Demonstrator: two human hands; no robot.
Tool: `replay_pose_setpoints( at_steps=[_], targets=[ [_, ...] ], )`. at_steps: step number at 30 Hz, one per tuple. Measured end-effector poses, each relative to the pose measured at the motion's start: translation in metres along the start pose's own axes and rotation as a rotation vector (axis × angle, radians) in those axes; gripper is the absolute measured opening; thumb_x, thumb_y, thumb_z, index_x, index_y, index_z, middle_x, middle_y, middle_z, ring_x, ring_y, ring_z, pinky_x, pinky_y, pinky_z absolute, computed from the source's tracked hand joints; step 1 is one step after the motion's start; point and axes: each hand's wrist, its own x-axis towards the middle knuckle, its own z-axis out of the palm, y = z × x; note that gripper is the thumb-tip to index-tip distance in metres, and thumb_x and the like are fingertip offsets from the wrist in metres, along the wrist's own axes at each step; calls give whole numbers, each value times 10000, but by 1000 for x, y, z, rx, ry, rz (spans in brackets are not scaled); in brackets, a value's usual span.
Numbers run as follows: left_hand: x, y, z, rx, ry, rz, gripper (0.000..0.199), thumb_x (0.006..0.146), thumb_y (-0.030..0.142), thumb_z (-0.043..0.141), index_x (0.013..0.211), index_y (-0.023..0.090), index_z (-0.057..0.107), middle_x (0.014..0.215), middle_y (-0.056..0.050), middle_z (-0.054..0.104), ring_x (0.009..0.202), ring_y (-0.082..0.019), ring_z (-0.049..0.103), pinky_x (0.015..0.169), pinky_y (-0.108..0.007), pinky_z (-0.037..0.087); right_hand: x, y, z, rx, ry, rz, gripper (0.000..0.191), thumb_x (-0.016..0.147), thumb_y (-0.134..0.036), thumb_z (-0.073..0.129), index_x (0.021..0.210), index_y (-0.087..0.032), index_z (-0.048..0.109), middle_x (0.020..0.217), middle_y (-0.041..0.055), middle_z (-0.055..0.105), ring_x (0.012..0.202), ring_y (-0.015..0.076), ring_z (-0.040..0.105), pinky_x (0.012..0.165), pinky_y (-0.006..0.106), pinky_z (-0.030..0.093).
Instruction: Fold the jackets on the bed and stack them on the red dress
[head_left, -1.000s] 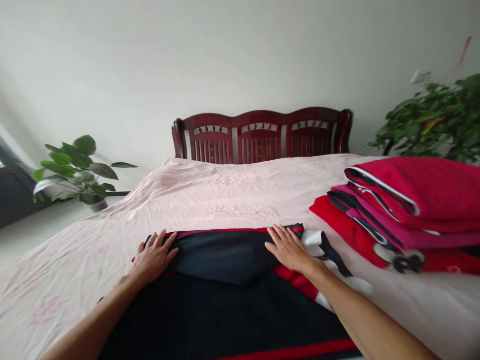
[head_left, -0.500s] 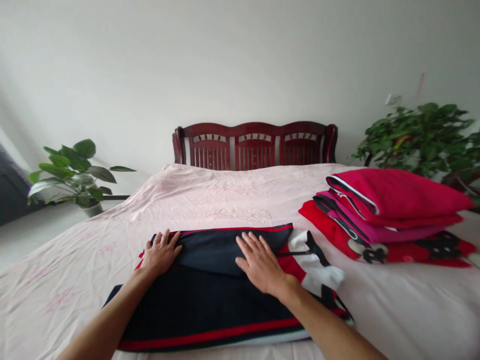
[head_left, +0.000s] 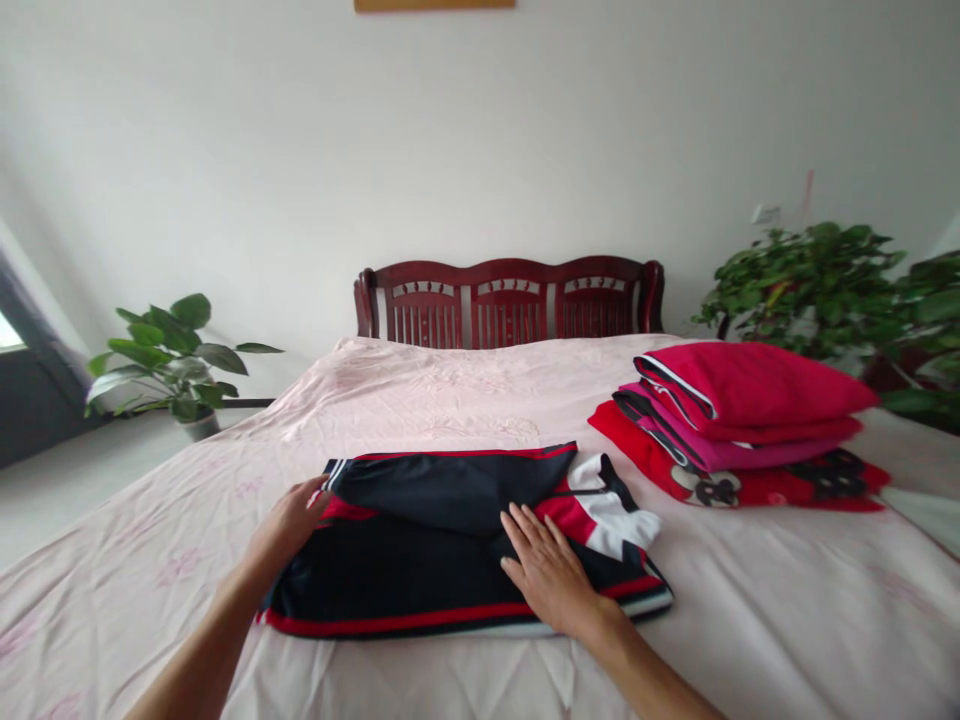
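Note:
A dark navy jacket (head_left: pixel 420 570) with red trim and a white and red section at its right end lies folded flat on the bed. My left hand (head_left: pixel 289 522) is at the jacket's left edge, beside the white-striped cuff (head_left: pixel 337 474). Its fingers are bent together around the fabric there, partly hidden from view. Over the right half of the jacket, my right hand (head_left: pixel 551 570) rests palm down with its fingers stretched out, touching the navy and red cloth.
Folded pink and red clothes (head_left: pixel 757 385) are stacked on the bed to the right. A pale pink sheet (head_left: pixel 450 390) covers the bed, with a dark wooden headboard (head_left: pixel 506 300) behind. Potted plants stand at the left (head_left: pixel 176 350) and right (head_left: pixel 810 285).
My left hand has slid off the jacket's top to its left edge, uncovering the striped cuff. My right hand has moved slightly nearer and right. The view has tilted up.

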Motion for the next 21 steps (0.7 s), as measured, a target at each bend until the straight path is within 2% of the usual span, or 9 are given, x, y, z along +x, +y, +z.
replay_pose_setpoints(
  at_steps=[4,6,8,13,21],
  targets=[
    [-55,-36,-11,-139,119,-273,598,939,532,323,1341,174,584,1223,-156,700,1149,-315,650,926,-401,506,-24,-1,3,-13,77,3,588,972,-374,448,1522,-171,396,1575,97,369,1452,288,352,1191,487,287],
    [-77,-44,-10,-149,143,-368,580,944,519,321,1316,177,606,1200,-162,710,1118,-336,661,896,-418,514,-32,-1,5,-27,139,1,564,967,-339,459,1505,-176,426,1555,90,411,1435,273,384,1191,464,296],
    [-91,-45,-9,-142,145,-390,557,946,503,325,1282,185,634,1225,-156,703,1135,-346,650,911,-429,504,-35,-2,6,-37,181,3,542,958,-306,471,1484,-177,457,1534,86,449,1414,261,417,1180,450,318],
    [-94,-39,-6,-103,63,-367,505,956,441,307,1227,213,667,1250,-113,704,1166,-309,639,939,-379,485,-33,-2,9,-27,238,24,511,930,-239,498,1438,-182,509,1483,80,522,1374,247,470,1150,451,368],
    [-90,-42,-2,-18,29,-307,544,970,444,232,1216,202,653,1287,-128,679,1153,-295,647,905,-362,488,-31,5,14,-10,261,10,496,928,-240,505,1423,-211,519,1460,70,550,1352,240,492,1127,445,399]
  ],
)
